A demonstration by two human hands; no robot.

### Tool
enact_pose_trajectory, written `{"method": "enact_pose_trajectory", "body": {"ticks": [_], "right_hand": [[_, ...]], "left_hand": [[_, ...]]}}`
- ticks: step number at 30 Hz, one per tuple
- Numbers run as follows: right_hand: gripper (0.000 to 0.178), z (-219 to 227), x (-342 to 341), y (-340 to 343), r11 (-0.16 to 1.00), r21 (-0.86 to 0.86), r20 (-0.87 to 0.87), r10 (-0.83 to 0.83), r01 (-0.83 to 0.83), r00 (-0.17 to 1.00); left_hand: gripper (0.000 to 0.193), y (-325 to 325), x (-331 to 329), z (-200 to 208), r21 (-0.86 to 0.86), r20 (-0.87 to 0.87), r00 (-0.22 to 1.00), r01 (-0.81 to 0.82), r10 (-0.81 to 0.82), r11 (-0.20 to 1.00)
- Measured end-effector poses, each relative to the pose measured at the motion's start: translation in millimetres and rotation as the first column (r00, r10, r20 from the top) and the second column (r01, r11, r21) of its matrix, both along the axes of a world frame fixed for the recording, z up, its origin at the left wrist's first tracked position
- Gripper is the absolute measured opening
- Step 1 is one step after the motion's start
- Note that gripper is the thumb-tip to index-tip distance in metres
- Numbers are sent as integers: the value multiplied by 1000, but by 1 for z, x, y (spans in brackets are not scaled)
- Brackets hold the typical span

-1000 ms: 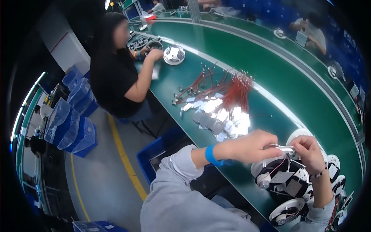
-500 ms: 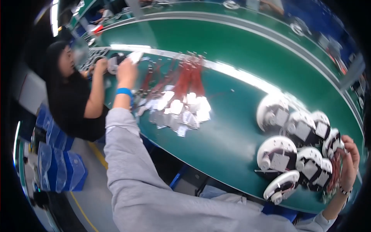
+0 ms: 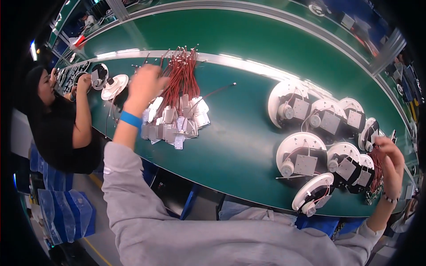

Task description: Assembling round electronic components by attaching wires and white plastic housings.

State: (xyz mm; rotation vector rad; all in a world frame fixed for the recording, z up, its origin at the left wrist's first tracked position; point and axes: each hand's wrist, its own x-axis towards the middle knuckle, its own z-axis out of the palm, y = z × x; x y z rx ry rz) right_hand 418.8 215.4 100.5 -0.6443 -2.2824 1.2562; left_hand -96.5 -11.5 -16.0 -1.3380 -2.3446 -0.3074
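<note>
My left hand (image 3: 144, 86), a blue band at its wrist, is above the bench beside a bundle of red cables (image 3: 181, 73). Its thumb stands apart from the fingers, and I see nothing held. The cables' white flat plates (image 3: 171, 126) lie heaped towards me. Left of this hand lies a round white disc with a wire (image 3: 114, 87). At the far right my right hand (image 3: 391, 162) is loosely bent, thumb apart, beside a disc unit (image 3: 368, 134) and a second bunch of red cables (image 3: 377, 166). No object shows in its grip.
Several white disc units with motors and grey boxes (image 3: 306, 155) stand on the right of the green bench (image 3: 235, 164). A person in black (image 3: 57, 124) works at the left with another disc (image 3: 99, 76). Blue bins (image 3: 75, 213) stand on the floor at lower left.
The view has shifted, so the bench things appear further left. My left hand, earlier blurred around something white, is now by the red cables. My right hand's fingers have drawn back a little from the discs.
</note>
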Motion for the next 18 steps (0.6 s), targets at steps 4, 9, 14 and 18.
{"method": "enact_pose_trajectory", "body": {"ticks": [4,9,14,18], "right_hand": [[23,-4,-34,-8,987,9,40,158,-159,987],[20,18,-4,18,930,221,61,288,-294,956],[22,35,119,80,822,467,256,-479,327,839],[24,-20,202,118,733,613,644,-680,294,351]], "left_hand": [[25,37,61,-27,-35,267,924,294,-275,955],[7,39,71,-38,61,249,886,390,-392,919],[25,11,-7,-45,242,886,397,48,-240,969],[33,-6,-34,-9,590,794,371,-287,-481,754]]}}
